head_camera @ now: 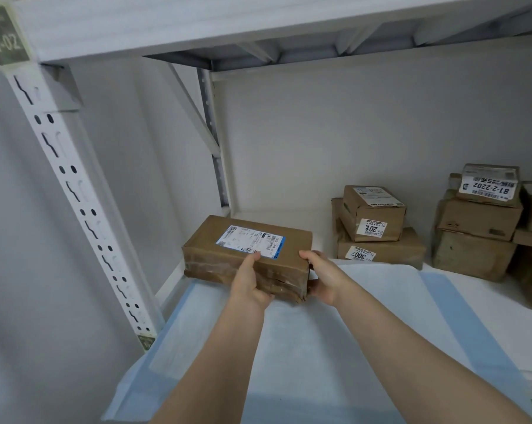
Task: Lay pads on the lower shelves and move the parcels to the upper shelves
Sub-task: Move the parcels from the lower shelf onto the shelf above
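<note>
Left of the brown parcel (246,246), a slotted white post (75,191) carries a green tag (6,35) reading 1-02. A person grips the parcel with both hands at its near edge. The left hand (249,280) has its thumb on top beside the shipping label and its fingers curled on the taped front. The right hand (323,276) wraps the near right corner, thumb on top. The parcel sits at the back left of the lower shelf (319,218), at the far edge of a blue-bordered white pad (304,347); whether its base touches the pad is hard to tell. Right of the parcel stands a small stack of parcels (378,228), then a taller pile (478,234). The upper shelf (197,22) spans overhead.
</note>
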